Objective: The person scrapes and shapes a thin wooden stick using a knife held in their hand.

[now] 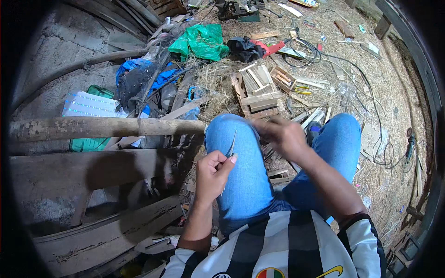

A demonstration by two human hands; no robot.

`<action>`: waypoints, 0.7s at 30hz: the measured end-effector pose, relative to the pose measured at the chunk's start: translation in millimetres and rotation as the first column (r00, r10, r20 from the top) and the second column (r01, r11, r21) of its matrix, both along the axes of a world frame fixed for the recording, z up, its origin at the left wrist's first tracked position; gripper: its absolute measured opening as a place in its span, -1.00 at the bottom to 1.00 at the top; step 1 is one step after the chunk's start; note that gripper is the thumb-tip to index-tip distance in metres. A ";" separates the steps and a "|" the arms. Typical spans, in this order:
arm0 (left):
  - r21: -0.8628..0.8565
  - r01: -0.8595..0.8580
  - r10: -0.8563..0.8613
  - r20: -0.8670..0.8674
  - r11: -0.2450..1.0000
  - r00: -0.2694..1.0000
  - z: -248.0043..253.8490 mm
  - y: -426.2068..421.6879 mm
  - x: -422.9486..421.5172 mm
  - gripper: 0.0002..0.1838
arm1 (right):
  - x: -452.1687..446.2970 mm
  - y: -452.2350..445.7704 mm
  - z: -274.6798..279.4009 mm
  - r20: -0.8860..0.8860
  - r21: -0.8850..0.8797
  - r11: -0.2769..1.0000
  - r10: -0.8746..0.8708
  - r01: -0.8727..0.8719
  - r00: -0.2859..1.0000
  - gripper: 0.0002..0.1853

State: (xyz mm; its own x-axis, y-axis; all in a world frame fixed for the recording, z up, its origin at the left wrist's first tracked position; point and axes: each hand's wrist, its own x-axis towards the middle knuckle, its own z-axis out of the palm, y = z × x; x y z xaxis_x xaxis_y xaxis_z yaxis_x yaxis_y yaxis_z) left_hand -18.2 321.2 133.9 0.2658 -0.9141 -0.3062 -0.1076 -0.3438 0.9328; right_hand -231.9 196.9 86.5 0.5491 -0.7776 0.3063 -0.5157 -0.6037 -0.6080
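My left hand [214,173] is closed in a pinch above my left knee. Between thumb and fingers it grips a thin pointed strip [232,144], greyish and slightly curved; its material is hard to make out. The strip's tip points up and away from me, and a thin end shows below the hand. My right hand [285,136] hovers between my knees, near the left one. It is smeared by motion, so its fingers and anything in them cannot be told.
A wooden rail [106,128] runs along my left. Ahead lie a stack of wood pieces [259,90], a small wooden box [282,78], yellow-handled pliers [302,90], a green plastic bag [199,41] and a black cable [371,92]. Straw and scraps cover the ground.
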 end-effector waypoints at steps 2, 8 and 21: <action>-0.016 -0.008 0.008 -0.001 1.000 1.000 -3.1 2.1 2.7 -0.69 | -4.9 -5.6 -2.8 0.013 0.007 0.998 -0.064 0.064 0.998 -0.43; -0.025 -0.014 0.014 -0.008 1.000 1.000 -3.0 1.7 2.4 -0.67 | 12.3 21.6 14.6 0.089 -0.043 0.977 0.211 -0.208 0.973 -0.41; 0.043 -0.004 -0.002 0.155 0.999 0.988 15.7 -10.5 -10.4 -0.72 | 21.4 8.2 15.1 0.116 0.082 0.982 0.161 -0.171 0.980 -0.60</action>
State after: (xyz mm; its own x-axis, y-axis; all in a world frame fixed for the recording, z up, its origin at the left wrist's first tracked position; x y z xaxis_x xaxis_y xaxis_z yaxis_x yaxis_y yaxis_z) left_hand -28.6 310.7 149.6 0.3140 -0.9007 -0.3002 -0.2494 -0.3833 0.8893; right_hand -210.5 205.1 101.5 0.6402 -0.7059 0.3030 -0.3409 -0.6145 -0.7115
